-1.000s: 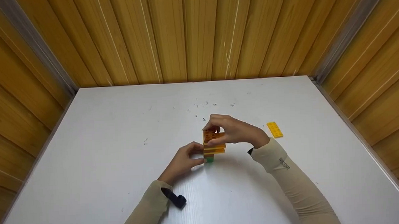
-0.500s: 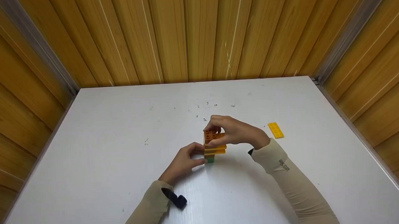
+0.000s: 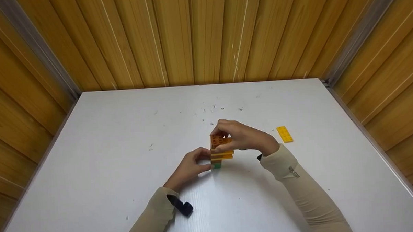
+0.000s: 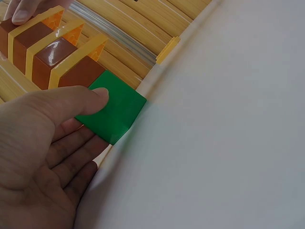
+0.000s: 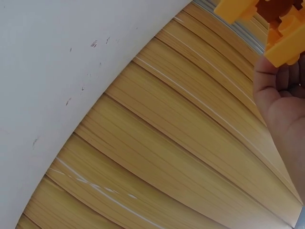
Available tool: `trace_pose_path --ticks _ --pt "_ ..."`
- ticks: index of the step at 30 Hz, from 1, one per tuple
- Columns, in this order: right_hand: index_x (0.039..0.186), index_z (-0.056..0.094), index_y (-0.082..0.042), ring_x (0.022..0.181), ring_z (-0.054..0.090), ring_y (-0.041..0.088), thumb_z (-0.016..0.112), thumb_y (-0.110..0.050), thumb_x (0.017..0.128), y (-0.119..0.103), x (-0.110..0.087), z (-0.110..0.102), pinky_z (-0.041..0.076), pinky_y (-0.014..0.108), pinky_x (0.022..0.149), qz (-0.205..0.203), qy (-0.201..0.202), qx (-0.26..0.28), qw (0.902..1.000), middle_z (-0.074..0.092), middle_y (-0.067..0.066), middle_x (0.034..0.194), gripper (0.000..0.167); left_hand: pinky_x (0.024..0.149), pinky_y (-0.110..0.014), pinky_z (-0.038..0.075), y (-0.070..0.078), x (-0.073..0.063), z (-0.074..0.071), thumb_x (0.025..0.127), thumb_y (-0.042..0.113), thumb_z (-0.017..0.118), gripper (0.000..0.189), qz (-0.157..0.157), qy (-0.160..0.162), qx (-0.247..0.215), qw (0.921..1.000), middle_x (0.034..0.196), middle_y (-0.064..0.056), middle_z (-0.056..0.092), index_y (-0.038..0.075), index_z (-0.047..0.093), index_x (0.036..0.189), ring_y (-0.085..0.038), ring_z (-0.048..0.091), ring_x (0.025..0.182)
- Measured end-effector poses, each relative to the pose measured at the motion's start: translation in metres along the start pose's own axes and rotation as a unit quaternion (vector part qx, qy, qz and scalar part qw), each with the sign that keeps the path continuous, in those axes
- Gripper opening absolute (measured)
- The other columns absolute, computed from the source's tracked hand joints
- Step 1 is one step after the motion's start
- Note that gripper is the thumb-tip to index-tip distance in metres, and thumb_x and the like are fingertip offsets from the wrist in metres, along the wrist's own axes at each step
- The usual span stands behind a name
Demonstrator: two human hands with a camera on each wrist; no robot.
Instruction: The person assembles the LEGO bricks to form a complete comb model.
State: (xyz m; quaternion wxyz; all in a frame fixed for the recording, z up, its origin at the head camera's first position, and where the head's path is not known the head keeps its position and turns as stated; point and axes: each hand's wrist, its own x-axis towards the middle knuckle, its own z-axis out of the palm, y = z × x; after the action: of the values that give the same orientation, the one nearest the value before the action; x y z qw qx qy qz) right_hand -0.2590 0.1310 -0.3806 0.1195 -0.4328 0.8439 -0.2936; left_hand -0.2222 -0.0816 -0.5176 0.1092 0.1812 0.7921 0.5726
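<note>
A tower of toy building bricks stands on the white table (image 3: 126,173). Its base is a green brick (image 4: 119,107), and above that brown bricks (image 4: 83,74) alternate with yellow plates (image 3: 228,156) that jut out to the right. My left hand (image 3: 189,168) holds the green brick low down, thumb on one face and fingers behind it. At the top, my right hand (image 3: 246,136) grips the uppermost brown brick (image 3: 216,140), whose studs show. In the right wrist view, its fingers are at a yellow plate (image 5: 286,45) seen from below.
A loose yellow plate (image 3: 284,134) lies flat on the table beyond the right wrist. Wood-patterned panels (image 3: 203,37) rise behind the table and along both sides. Small dark marks (image 3: 222,108) dot the tabletop past the tower.
</note>
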Motion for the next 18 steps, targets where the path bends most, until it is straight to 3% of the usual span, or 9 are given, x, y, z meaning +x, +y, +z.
trace_pose_path --ticks 18 --pt "0.113 0.063 -0.008 0.090 0.056 0.012 0.074 -0.029 0.084 -0.0062 -0.0045 0.0001 0.051 0.027 0.081 -0.014 0.014 -0.045 0.9988 0.059 0.000 0.100 0.038 0.100 -0.039 0.047 0.0027 -0.0005 0.0005 0.085 0.008 0.071 0.033 0.000 -0.001 -0.001 1.0000 0.119 -0.008 0.065 0.009 0.060 0.116 -0.022 0.062 0.112"
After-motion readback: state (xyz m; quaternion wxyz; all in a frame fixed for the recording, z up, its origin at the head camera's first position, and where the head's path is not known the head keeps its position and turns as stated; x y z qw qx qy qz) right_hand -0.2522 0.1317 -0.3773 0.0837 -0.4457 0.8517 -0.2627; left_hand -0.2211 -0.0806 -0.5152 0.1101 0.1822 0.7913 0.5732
